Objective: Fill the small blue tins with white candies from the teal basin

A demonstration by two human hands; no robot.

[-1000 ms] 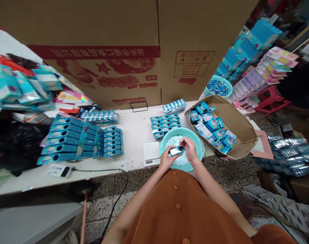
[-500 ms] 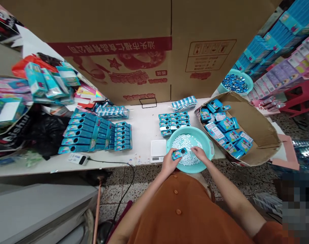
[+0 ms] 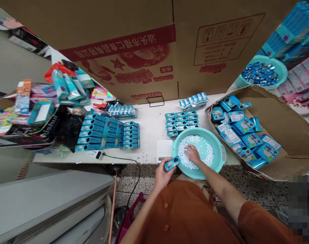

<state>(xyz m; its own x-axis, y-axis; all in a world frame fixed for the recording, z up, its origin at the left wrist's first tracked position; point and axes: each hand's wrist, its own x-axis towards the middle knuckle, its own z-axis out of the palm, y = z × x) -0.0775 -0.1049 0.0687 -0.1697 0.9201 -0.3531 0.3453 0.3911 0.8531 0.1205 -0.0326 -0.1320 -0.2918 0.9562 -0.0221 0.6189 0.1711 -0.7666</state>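
My left hand is closed around a small blue box with printed lettering and a dark round hole in its face. It holds the box tilted over the near left rim of a turquoise basin. Inside the basin lie many small white pellets. My right hand reaches down into them from the right, its fingers loosely apart and touching the pellets; the fingertips are partly hidden. Beside the basin's left rim sits a small white scale.
Several blue boxes stand in rows behind the basin and at the left. An open carton holds blue packets. Behind it is a basin of blue wrapped pieces. A large brown carton walls off the back.
My right hand has moved left and down into the pellets. My left hand has drawn the blue box toward the basin's near left rim. The view has shifted.
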